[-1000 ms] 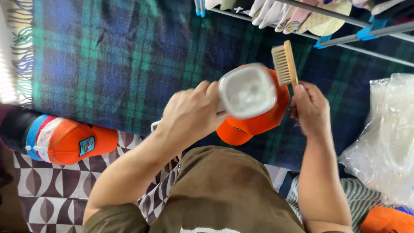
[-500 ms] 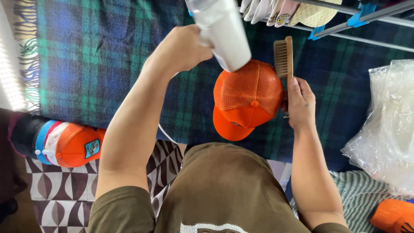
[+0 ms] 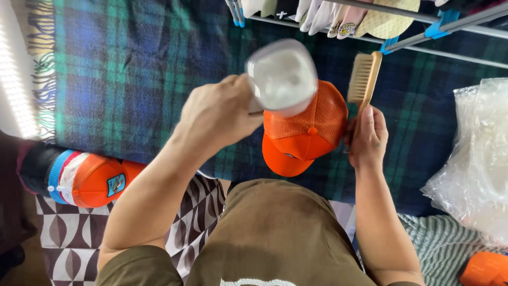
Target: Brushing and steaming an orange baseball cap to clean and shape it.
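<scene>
My left hand (image 3: 219, 114) grips a clear plastic bottle (image 3: 281, 75) with white content and holds it raised, its base toward the camera, just above an orange mesh-backed cap (image 3: 301, 132). The cap lies on a blue-green plaid blanket (image 3: 127, 74) with its brim toward me. My right hand (image 3: 368, 135) holds the handle of a wooden brush (image 3: 364, 78) with pale bristles, upright beside the cap's right edge, and seems to touch the cap as well.
A stack of caps, the front one orange, (image 3: 87, 180) lies at the left on a brown patterned mat (image 3: 69, 243). A drying rack with several hanging caps (image 3: 381, 21) spans the top. Crumpled clear plastic bags (image 3: 476, 159) sit at the right, another orange cap (image 3: 484, 270) at the bottom right.
The bottle went up toward the rack and has come back down over the cap. The right hand with the brush has stayed beside the cap.
</scene>
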